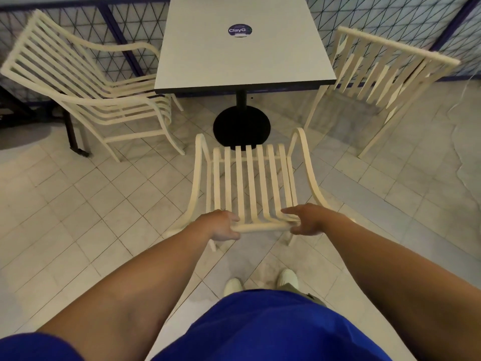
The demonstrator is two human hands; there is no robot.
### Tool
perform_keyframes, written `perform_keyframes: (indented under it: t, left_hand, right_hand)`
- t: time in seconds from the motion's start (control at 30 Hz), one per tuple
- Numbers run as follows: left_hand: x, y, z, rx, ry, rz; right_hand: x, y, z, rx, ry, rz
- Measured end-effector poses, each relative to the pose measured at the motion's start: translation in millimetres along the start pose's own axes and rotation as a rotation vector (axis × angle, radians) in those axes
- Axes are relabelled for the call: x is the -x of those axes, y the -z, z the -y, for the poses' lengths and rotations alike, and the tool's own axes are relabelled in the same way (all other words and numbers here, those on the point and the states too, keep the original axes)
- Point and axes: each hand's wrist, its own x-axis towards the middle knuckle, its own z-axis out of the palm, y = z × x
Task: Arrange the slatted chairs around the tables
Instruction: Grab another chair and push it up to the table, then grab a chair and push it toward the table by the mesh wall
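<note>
Head view, looking down at a square white table [242, 53] with three cream slatted chairs. The left hand [223, 226] grips the top rail [263, 227] of the near chair [250, 183], its fingers curled round the rail's left end. The right hand [309, 221] holds the rail's right end, with the thumb lying over the slat tops and the fingers curled beneath.

The near chair stands at the table's near side. Its back is toward the person, and its seat front reaches the black round base [241, 126] of the table's pedestal. The left chair [86, 82] faces the table from the left, its seat front just under the table's left edge. The right chair [377, 82] stands close against the table's right side with its slatted back turned outward; it is blurred.

A round dark sticker [240, 30] sits at the centre of the tabletop. A blue-framed mesh fence [130, 27] runs along the far side. The floor [91, 204] is laid with pale square tiles. At the bottom edge are a blue shirt [260, 329] and two white shoes [287, 278], which stand just behind the near chair.
</note>
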Motion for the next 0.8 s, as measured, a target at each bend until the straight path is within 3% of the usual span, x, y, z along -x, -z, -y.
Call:
perform_keyframes:
  t: [0.4, 0.67, 0.8]
  left_hand:
    - [-14.9, 22.2, -33.1, -0.229, -0.151, 0.038]
    - [-25.2, 20.9, -133.2, -0.312, -0.247, -0.002]
    - [-33.9, 4.5, -203.2, -0.236, -0.337, -0.078]
  right_hand:
    - [38.5, -19.7, -10.4, -0.193, -0.109, -0.211]
    - [81.4, -39.0, -88.1, -0.308, -0.194, -0.326]
    - [103.7, -50.8, -140.8, -0.299, -0.193, -0.325]
